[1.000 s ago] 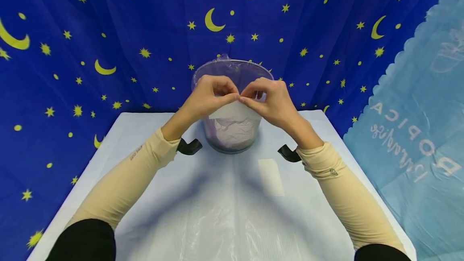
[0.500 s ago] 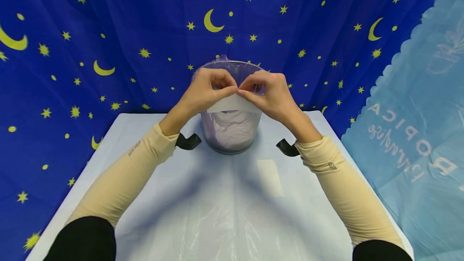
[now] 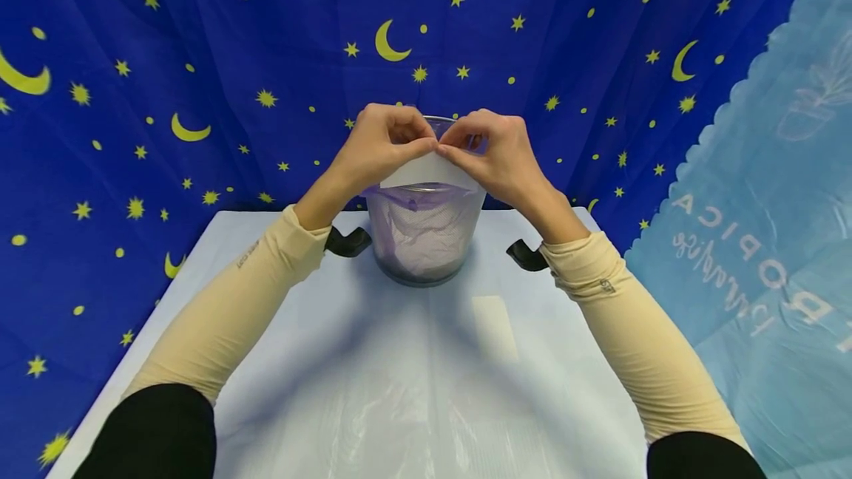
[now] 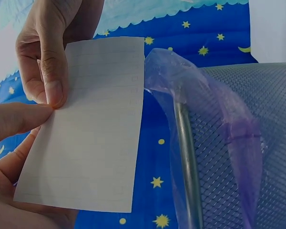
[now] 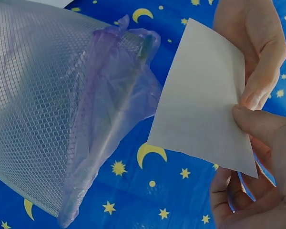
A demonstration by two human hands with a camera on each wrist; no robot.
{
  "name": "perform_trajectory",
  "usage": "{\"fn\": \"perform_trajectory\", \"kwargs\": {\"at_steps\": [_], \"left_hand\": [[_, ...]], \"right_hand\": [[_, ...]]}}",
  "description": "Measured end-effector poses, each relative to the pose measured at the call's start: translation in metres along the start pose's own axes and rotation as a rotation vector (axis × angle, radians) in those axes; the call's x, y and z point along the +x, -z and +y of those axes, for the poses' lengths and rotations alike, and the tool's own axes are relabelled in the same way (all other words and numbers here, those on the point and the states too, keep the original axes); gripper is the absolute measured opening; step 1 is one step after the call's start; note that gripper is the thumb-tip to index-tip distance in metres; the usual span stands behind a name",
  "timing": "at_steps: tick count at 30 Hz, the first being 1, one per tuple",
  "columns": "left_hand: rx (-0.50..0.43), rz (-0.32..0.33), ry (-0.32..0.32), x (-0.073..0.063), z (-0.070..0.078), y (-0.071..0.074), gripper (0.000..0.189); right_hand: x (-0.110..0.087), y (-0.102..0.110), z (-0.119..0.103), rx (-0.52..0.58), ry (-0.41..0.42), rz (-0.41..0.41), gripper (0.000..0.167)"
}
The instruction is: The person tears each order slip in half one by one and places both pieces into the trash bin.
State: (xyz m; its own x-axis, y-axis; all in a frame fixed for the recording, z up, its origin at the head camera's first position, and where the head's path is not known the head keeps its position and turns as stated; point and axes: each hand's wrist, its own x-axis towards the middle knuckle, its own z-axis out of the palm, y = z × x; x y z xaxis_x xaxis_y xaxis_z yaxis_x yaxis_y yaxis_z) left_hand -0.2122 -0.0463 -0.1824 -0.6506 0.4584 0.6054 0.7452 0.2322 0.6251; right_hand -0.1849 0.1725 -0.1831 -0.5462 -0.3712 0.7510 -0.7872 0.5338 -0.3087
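Both hands pinch one small white sheet of paper (image 3: 429,171) along its upper edge, their thumbs and fingertips meeting at the middle. My left hand (image 3: 379,143) holds it from the left and my right hand (image 3: 495,154) from the right. Faint printed lines and small boxes show on the paper (image 4: 93,124) in the left wrist view; its other face looks plain in the right wrist view. Behind and below the sheet stands a metal mesh wastebasket (image 3: 426,242). A thin purple bin bag (image 5: 109,100) lines it and folds over the rim. The paper hides part of that rim.
Another pale slip of paper (image 3: 494,327) lies on the white-covered table (image 3: 399,390), to the right in front of the wastebasket. A blue star-and-moon curtain (image 3: 293,58) hangs close behind the basket. A light blue cloth (image 3: 752,228) hangs on the right.
The two hands have risen in the head view with the paper between them. The wastebasket's front rim now shows below the sheet. Their pinch looks the same.
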Motion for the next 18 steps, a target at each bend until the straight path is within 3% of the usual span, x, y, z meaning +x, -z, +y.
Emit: {"fn": "perform_trajectory", "kwargs": {"at_steps": [18], "left_hand": [[-0.023, 0.034, 0.024, 0.016, -0.001, 0.005, 0.007]], "right_hand": [[0.015, 0.004, 0.006, -0.057, 0.02, 0.019, 0.012]]}}
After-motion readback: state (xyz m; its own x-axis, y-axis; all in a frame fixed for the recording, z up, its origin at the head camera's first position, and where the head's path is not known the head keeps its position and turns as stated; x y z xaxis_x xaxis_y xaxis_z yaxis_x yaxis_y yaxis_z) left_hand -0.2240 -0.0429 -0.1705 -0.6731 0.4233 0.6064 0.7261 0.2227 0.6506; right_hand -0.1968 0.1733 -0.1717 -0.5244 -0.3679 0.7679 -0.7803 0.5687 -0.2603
